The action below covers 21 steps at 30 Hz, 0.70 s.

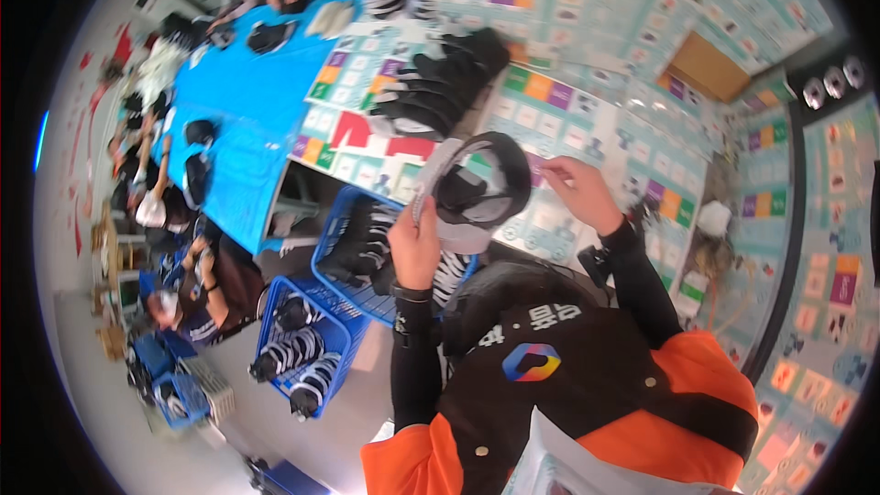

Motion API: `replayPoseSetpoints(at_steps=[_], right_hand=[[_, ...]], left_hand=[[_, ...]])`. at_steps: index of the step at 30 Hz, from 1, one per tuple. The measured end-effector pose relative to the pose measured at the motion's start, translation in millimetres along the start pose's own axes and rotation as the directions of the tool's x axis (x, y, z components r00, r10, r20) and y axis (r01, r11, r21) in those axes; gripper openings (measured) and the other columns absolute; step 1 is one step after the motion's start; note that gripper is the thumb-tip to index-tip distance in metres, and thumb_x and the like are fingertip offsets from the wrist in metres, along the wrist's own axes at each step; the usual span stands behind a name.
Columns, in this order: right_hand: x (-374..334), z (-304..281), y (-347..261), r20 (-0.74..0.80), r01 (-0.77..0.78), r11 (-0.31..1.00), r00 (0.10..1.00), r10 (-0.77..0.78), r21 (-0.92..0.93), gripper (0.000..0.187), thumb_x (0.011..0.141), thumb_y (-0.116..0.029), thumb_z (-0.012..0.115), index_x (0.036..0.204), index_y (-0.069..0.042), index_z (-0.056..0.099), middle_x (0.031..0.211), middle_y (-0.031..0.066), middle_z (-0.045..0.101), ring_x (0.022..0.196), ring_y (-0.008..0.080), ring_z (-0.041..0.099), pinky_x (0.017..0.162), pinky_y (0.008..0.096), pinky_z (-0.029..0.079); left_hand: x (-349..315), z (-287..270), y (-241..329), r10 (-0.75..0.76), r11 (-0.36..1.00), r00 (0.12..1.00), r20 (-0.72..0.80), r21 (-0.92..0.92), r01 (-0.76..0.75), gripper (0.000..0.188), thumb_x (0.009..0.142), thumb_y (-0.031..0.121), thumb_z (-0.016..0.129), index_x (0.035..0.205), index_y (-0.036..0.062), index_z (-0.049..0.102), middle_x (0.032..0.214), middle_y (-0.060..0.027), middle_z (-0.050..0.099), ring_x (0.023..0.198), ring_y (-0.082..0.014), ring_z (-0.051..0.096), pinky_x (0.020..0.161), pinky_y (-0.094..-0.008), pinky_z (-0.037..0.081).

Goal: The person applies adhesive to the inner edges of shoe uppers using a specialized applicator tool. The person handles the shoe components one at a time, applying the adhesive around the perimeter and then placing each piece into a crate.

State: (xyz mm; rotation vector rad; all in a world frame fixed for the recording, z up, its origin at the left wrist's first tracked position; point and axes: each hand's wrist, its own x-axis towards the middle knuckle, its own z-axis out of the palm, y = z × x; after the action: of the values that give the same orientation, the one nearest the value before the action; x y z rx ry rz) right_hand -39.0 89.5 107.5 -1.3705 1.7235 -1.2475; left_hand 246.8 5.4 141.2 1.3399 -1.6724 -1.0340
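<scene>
A black cap with a light grey brim is held in front of me, its hollow underside and inner lining turned toward me. My left hand grips it at the brim edge, thumb on the near face. To the right of the cap, apart from it, my right hand is raised with thumb and forefinger pinched together. Whatever lies between those fingertips, if anything, is too small to make out. Beneath both hands is a table covered with printed sheets.
Beyond the cap lies a row of nested dark caps. Blue baskets with stacked black-and-white caps stand at my lower left. A blue-covered table stretches away at left, with several people along it. A seated person works nearby.
</scene>
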Motion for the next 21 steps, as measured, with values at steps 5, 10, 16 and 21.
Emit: replayPoseSetpoints(at_steps=[5, 10, 16, 21], right_hand=[[-34, -55, -12, 0.348, -0.312, 0.925, 0.91, 0.225, 0.218, 0.025, 0.103, -0.023, 0.059, 0.101, 0.0, 0.067, 0.086, 0.0087, 0.071, 0.075, 0.0174, 0.067, 0.07, 0.0299, 0.052], [-82, -85, -141, 0.499, 0.177, 0.652, 0.508, -0.702, 0.737, 0.013, 0.1, -0.02, 0.061, 0.097, -0.009, 0.067, 0.083, 0.0051, 0.068, 0.067, 0.0272, 0.063, 0.059, 0.0348, 0.049], [-69, -143, -52, -0.081, -0.01, 0.562, 0.987, 0.138, 0.827, 0.019, 0.103, -0.013, 0.049, 0.101, -0.001, 0.063, 0.075, 0.0, 0.057, 0.063, 0.0076, 0.052, 0.059, 0.0238, 0.04], [-121, -136, 243, -0.437, -0.46, 0.865, 0.748, 0.5, 0.201, 0.029, 0.086, -0.014, 0.07, 0.111, -0.004, 0.063, 0.094, 0.0063, 0.063, 0.089, 0.019, 0.06, 0.077, 0.0311, 0.049]], left_hand=[[21, 59, 14, 0.2, 0.927, 0.951, 0.235, 0.27, -0.262, 0.028, 0.101, 0.019, 0.058, 0.11, -0.0059, 0.067, 0.094, -0.027, 0.068, 0.087, -0.0466, 0.064, 0.072, -0.0465, 0.051], [28, 122, 11, 0.218, 0.783, 0.862, 0.457, 0.445, -0.434, 0.037, 0.099, 0.017, 0.057, 0.129, -0.0042, 0.062, 0.107, -0.0254, 0.067, 0.096, -0.045, 0.065, 0.082, -0.0496, 0.052], [29, 192, -17, 0.45, 0.637, 0.708, 0.545, 0.359, -0.682, 0.034, 0.097, 0.016, 0.058, 0.125, -0.0018, 0.064, 0.108, -0.0249, 0.067, 0.098, -0.0441, 0.063, 0.083, -0.05, 0.052], [20, 237, -18, 0.272, 0.707, 0.655, 0.705, 0.316, -0.633, 0.038, 0.092, 0.016, 0.063, 0.124, -0.0046, 0.063, 0.106, -0.023, 0.067, 0.097, -0.0415, 0.065, 0.084, -0.0471, 0.054]])
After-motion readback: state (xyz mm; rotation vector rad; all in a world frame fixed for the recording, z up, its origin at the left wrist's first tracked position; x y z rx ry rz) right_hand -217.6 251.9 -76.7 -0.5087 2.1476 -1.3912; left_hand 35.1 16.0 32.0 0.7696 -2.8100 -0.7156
